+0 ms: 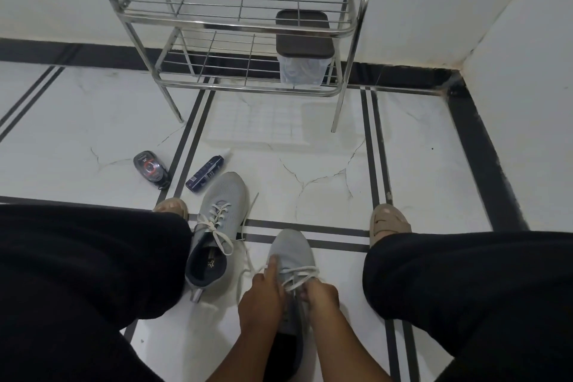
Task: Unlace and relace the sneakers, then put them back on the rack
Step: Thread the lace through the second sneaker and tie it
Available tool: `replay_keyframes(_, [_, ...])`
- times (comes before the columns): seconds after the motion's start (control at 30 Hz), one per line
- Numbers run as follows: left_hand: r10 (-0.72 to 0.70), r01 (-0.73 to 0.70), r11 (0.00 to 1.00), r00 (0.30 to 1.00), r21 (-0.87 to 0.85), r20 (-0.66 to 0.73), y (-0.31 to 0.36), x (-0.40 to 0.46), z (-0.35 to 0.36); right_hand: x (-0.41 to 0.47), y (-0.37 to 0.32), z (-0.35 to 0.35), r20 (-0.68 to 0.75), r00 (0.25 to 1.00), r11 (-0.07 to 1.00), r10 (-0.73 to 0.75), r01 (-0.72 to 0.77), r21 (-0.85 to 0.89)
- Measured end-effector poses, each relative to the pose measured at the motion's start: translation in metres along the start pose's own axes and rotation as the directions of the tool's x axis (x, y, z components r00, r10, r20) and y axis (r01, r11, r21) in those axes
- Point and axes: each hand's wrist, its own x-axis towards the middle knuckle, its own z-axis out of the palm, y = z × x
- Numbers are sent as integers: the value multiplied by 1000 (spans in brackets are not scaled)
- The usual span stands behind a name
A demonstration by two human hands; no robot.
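Observation:
Two grey sneakers with white laces lie on the tiled floor between my knees. The left sneaker [220,220] rests alone, its laces loose and trailing. The right sneaker [290,251] sits under both hands. My left hand [263,298] holds its side, thumb stretched forward onto the upper. My right hand [321,295] pinches the white lace [299,273] at the eyelets. The steel shoe rack [235,25] stands against the far wall with no shoes on its shelves.
A clear plastic box with a dark lid [302,49] sits on the rack's lower shelf. A black shoe-polish container [151,168] and a dark blue spray bottle [205,174] lie on the floor left of the sneakers. My sandalled feet [389,222] flank the shoes.

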Motion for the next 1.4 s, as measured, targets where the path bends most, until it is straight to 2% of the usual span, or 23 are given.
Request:
replay_keyframes(0.13, [16,-16,1000,1000,5,5,-2,0,1,-4,-5,8,3,997,997,-79,79,26])
replay_keyframes(0.27, [4,-4,1000,1000,20,12,-3,1,3,-4,-10,7,21,996,994,-86,85,69])
replay_keyframes(0.33, [-42,41,999,999,22,33,-1,2,2,-2,-12,1,-47,993,993,-108,110,48])
replay_keyframes(0.4, [-75,75,997,996,15,39,-1,1,3,-10,-24,-11,-194,966,979,-168,186,79])
replay_keyframes(0.47, [-120,120,992,993,-29,16,-2,0,3,-17,-45,-28,-384,890,906,-246,352,235])
replay_keyframes(0.57, [-177,173,980,984,-98,-24,-4,1,2,-35,-91,-61,-638,708,695,-302,621,361])
replay_keyframes(0.63, [-177,173,977,984,-123,-30,-3,3,1,-41,-110,-76,-698,657,602,-286,690,402])
replay_keyframes(0.7, [-172,167,976,985,-142,-23,-4,4,2,-39,-108,-74,-640,715,637,-282,638,433])
replay_keyframes(0.77, [-175,171,974,984,-151,-16,-4,5,2,-24,-85,-56,-481,832,804,-278,475,358])
replay_keyframes(0.83, [-177,173,972,984,-156,-9,-3,5,1,-8,-57,-29,-240,939,960,-246,270,72])
replay_keyframes(0.87, [-174,171,973,985,-156,-7,-2,5,0,-4,-44,-16,-126,968,976,-216,210,-55])
replay_keyframes(0.93, [-165,163,974,986,-156,-2,-2,5,-1,-1,-24,7,5,979,968,-202,200,-152])
replay_keyframes(1.1, [-127,129,983,992,-131,19,-3,4,-1,-6,-18,20,19,979,974,-204,205,-92])
replay_keyframes(1.4, [-117,118,987,993,-108,13,-1,-1,-3,3,-14,23,-18,972,968,-233,230,-104])
